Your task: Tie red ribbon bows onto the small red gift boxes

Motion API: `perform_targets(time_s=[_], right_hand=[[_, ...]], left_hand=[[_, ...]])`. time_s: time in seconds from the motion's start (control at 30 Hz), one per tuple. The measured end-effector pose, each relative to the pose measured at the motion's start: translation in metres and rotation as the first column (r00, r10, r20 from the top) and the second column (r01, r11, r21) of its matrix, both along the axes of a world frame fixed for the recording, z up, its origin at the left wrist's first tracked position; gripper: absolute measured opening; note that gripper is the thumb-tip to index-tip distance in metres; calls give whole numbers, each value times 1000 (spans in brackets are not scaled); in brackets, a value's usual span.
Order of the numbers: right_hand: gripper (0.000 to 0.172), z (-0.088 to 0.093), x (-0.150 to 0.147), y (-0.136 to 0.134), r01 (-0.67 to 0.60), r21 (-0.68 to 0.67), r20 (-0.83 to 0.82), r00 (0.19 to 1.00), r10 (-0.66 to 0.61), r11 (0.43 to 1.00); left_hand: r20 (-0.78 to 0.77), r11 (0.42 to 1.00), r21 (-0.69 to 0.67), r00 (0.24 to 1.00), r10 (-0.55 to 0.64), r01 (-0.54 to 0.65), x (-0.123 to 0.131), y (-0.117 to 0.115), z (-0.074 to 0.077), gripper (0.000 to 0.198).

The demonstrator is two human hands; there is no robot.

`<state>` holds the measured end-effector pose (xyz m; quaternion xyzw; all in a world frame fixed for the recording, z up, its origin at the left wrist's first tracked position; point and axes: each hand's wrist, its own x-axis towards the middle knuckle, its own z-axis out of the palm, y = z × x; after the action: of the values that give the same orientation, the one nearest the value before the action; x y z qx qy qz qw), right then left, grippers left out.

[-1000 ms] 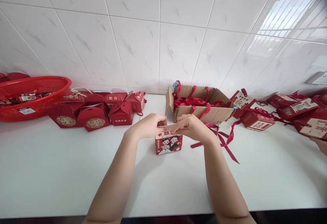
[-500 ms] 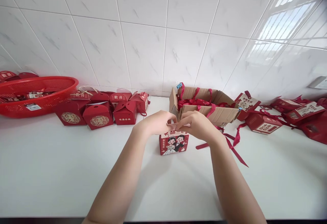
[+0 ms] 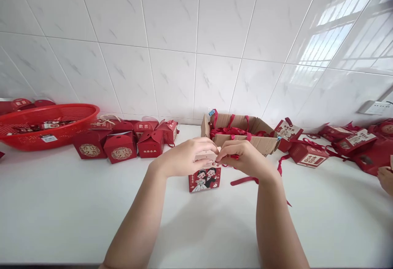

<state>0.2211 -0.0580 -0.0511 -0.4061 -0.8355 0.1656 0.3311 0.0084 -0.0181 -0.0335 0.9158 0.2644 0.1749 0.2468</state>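
- Red basket, far left on the bench, with small packets inside; just right of it, a row of closed boxes.
- Centre: left hand, fingers pinched on the top flap of the box, which stands upright on the bench with its printed face towards the viewer.
- Right hand, fingertips clenched on the same flap from the other side, apparently with a ribbon whose tail trails on the bench.
- Carton of ribbons just behind the hands; ribboned boxes to its right; another person's hand at the far edge.
- Risk, as judged: uneven pressure may crease the flap or tip the light box; the trailing ribbon may snag on the wrist.
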Motion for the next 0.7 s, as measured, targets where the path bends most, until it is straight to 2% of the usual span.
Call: perform_targets(time_s=[0.23, 0.43, 0.57, 0.7], right_hand=[[15, 2, 1, -7, -62, 4, 21, 998, 62, 998], [19, 2, -5, 0, -173, 163, -14, 984, 178, 971], [20, 0, -7, 2, -199, 232, -66, 973, 220, 952], [21, -7, -9, 4, -149, 179, -119, 978, 172, 972]], left_hand=[[28, 993, -91, 997, -72, 74, 7, -2, 2, 22], [89, 982, -166, 993, -77, 91, -3, 3, 4, 22], [108, 981, -152, 989, -104, 120, -8, 4, 6, 22], [65, 994, -95, 996, -57, 63, 1, 6, 5, 23]])
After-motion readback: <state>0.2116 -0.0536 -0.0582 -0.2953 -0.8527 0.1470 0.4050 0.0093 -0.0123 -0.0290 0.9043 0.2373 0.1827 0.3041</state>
